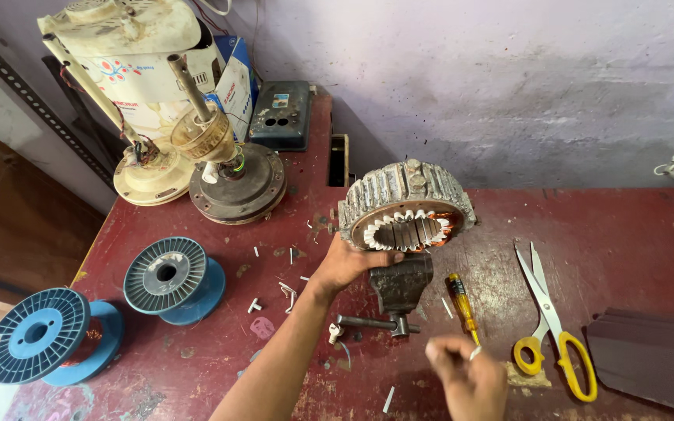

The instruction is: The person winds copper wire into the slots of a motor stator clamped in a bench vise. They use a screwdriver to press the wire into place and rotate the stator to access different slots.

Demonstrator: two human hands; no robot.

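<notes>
Head view looks down on a worn red workbench, where the left hand cups the near-left rim of a ribbed grey metal motor stator ring, steadying it upright in a small dark iron bench vise. Some slots of the ring's inner bore already carry copper-coloured winding with white paper liners poking out (the right side shows most copper), while others look bare, so I'd judge the winding partly done. The right hand, low and near the viewer, is blurred, fingers pinched narrow around something small and pale; what, I cannot tell. Just beyond that hand lies a yellow-handled screwdriver, and to its right yellow-handled scissors. Left of the left arm stand two blue plastic wire spools.
</notes>
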